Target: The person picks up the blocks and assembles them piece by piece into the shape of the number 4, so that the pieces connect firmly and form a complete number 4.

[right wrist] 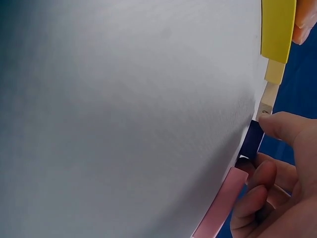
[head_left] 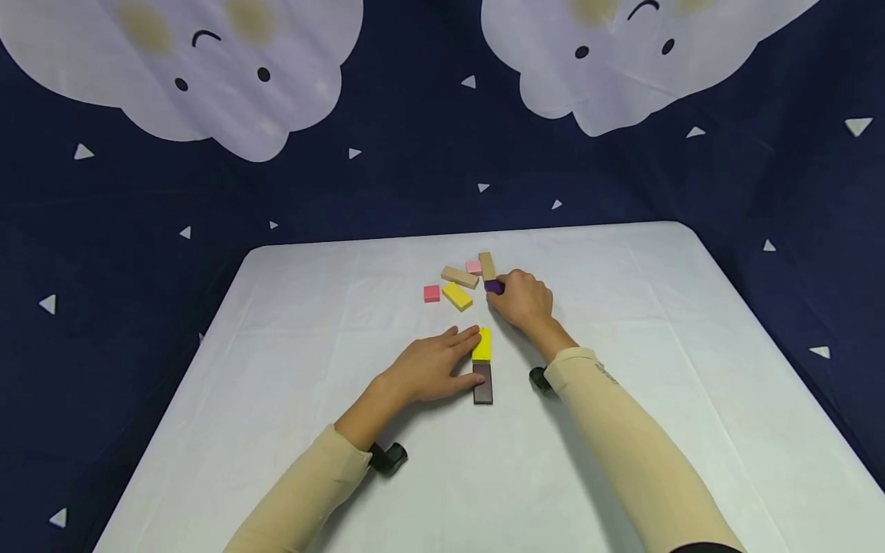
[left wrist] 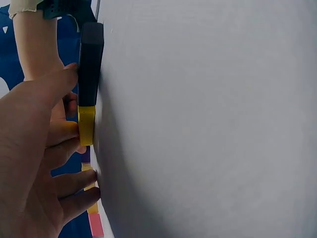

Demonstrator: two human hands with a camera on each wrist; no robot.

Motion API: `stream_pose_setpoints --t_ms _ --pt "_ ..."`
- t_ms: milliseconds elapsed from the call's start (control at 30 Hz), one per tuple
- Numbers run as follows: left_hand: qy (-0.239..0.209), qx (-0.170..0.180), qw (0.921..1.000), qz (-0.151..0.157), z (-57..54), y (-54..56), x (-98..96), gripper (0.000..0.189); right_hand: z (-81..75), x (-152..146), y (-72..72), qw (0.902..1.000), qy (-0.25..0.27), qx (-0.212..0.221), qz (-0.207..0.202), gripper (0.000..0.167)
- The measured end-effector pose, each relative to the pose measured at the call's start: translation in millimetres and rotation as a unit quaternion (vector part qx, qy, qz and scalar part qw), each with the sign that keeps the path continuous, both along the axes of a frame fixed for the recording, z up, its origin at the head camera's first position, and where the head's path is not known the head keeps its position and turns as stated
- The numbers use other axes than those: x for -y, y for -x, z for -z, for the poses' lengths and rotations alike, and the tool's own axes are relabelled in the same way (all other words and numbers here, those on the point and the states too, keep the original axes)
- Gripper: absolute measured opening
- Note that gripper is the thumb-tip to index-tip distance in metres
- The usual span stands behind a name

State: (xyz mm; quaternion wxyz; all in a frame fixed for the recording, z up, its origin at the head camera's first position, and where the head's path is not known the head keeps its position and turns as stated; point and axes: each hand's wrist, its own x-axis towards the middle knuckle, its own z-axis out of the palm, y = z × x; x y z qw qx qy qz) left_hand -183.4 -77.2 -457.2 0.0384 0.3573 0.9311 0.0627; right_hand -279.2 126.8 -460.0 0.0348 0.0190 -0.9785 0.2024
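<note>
On the white table a yellow block (head_left: 485, 346) and a dark grey-brown block (head_left: 482, 390) lie end to end in a line. My left hand (head_left: 432, 367) is beside them, its straight fingers at the yellow block and its thumb at the dark one; the left wrist view shows the thumb against the dark block's (left wrist: 90, 69) side. Farther back, my right hand (head_left: 522, 298) pinches a purple block (head_left: 494, 286) between thumb and fingers, as the right wrist view shows from the side. This purple block (right wrist: 252, 139) is partly hidden by the fingers.
Around the purple block lie two wooden blocks (head_left: 459, 277), a light pink block (head_left: 473, 266), a red-pink block (head_left: 432, 293) and a second yellow block (head_left: 457, 296). Behind the table (head_left: 311, 307) hangs a dark blue cloth (head_left: 415, 192) with clouds and white triangles.
</note>
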Motion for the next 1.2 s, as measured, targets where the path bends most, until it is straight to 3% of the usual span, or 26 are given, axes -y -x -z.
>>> stream_pose_setpoints --t_ms 767,1200 --pt "-0.005 -0.013 0.9998 0.013 -0.7 -7.0 0.6 0.069 1.3 0.8 -1.9 1.0 -0.002 0.003 -0.003 0.049" --pt "-0.007 -0.017 0.9998 0.01 -1.9 -5.0 -1.3 0.068 -2.7 0.1 -2.0 1.0 -0.003 0.003 -0.002 0.049"
